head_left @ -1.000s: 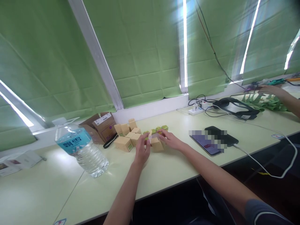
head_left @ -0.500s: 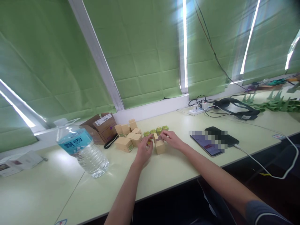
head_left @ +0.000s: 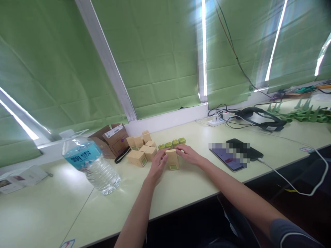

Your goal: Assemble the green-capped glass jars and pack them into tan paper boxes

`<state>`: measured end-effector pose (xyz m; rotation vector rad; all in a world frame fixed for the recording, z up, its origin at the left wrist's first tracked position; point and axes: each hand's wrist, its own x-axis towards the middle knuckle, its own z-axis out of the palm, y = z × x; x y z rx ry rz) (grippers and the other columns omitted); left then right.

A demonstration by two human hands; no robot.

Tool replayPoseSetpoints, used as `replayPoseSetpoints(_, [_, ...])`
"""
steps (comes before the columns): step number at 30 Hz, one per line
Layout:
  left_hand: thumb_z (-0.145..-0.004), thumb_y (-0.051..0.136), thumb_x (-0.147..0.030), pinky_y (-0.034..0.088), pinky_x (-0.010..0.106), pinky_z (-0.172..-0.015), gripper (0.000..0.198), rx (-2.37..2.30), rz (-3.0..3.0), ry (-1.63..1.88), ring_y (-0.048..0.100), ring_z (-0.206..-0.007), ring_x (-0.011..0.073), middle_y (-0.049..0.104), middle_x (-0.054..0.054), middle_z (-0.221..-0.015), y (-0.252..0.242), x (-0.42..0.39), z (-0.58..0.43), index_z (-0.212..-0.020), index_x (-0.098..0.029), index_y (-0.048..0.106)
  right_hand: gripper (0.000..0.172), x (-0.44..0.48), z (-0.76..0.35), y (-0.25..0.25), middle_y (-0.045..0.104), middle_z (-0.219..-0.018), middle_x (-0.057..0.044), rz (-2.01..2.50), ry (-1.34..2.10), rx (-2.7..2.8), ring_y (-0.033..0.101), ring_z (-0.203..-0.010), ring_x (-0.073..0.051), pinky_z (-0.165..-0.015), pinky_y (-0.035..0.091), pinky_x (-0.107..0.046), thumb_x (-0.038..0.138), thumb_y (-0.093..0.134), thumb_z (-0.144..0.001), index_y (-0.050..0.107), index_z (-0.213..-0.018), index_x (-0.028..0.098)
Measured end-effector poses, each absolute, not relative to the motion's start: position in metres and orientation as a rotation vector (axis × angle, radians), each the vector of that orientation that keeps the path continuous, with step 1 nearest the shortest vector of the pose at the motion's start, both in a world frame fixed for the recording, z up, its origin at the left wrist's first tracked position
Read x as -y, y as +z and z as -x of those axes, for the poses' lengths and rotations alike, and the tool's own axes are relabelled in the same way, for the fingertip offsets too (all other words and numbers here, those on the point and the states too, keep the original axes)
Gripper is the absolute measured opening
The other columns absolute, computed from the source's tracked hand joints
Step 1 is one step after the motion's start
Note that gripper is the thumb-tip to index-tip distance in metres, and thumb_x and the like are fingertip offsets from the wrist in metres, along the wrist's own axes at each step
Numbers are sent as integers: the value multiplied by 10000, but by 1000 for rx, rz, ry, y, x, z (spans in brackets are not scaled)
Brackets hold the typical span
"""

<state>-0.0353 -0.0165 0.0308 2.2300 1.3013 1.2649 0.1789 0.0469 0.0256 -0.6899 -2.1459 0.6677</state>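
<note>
Between my hands a small tan cardboard box [head_left: 172,160] stands on the table, its flap up and a greenish label low on the side facing me. My left hand [head_left: 158,164] has its thumb and fingers bent at the box's left side. On the right, my right hand [head_left: 189,154] grips the top right edge with fingertips pressed together. The inside of the box is hidden behind the flap. Just behind it sits a row of small green cases [head_left: 176,142]. To the left, several similar tan boxes [head_left: 137,158] are grouped, a few with raised lids.
A large water bottle [head_left: 95,165] and an open brown carton [head_left: 112,141] stand at the left. Two phones [head_left: 234,162], one cabled, lie at the right. Behind them are a power strip [head_left: 216,121], a black headset [head_left: 261,119] and green plastic parts [head_left: 305,113].
The small box has been turned on the table, so its label and raised flap now face me. Both hands have shifted only slightly around it.
</note>
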Motion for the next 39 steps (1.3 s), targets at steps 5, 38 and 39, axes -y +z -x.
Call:
replayPoseSetpoints(5, [-952,522,-538,457,314,-778,379,-1385,-2233,1185,569,-840,197,654,58,-924,28,18,34,-986,-179,637,414,-48,-178,25,668,-970,-49,709,664,2117,578,-912,-198,-840,425,-323,499,371,-1040,631,-926,198])
replayPoseSetpoints(38, [-690,874,-437,502,327,-855,571,-728,-1246,842,659,-1095,302,694,159,-1200,24,23,34,-1152,-159,689,336,-56,-174,12,680,-1061,-60,878,940,2037,626,-807,-178,-769,503,-326,426,398,-1015,604,-1193,230])
replayPoseSetpoints(39, [-685,875,-448,509,332,-859,587,-734,-1217,904,663,-1095,306,698,159,-1196,25,22,34,-1160,-158,686,337,-57,-174,10,680,-1084,-67,888,907,2082,632,-836,-189,-810,498,-343,416,414,-1011,600,-1220,228])
